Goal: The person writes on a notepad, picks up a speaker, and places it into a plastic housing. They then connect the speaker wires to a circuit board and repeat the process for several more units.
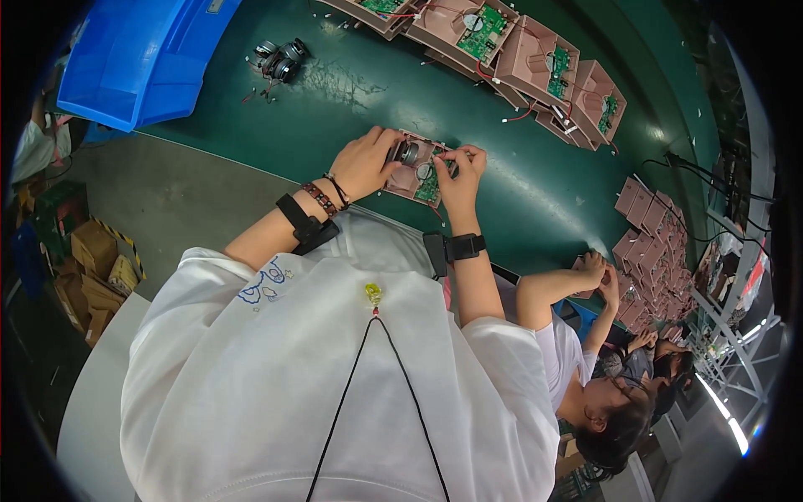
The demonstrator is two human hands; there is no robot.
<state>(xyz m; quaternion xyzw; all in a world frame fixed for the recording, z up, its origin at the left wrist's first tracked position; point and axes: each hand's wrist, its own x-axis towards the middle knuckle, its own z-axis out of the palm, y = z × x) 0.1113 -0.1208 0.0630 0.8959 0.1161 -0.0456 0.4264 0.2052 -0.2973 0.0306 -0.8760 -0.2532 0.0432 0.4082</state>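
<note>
A pink plastic housing (399,183) lies on the green bench in front of me. Inside it sit a round black-and-silver speaker (408,153) and a green circuit board (429,189). My left hand (365,163) comes over the housing's left side, its thumb and fingers closed about the speaker. At the right side, above the board, my right hand (462,174) has thumb and index finger pinched together. Whatever lies between those fingertips is too small to make out. A thin red wire (441,216) hangs from the housing's near edge.
Several loose speakers (281,60) lie farther back, beside a blue bin (138,63) at far left. Stacked pink housings with boards (535,58) line the back. Right, a co-worker's hands (598,274) work near a heap of pink parts (652,259). Cardboard boxes (94,251) stand at left.
</note>
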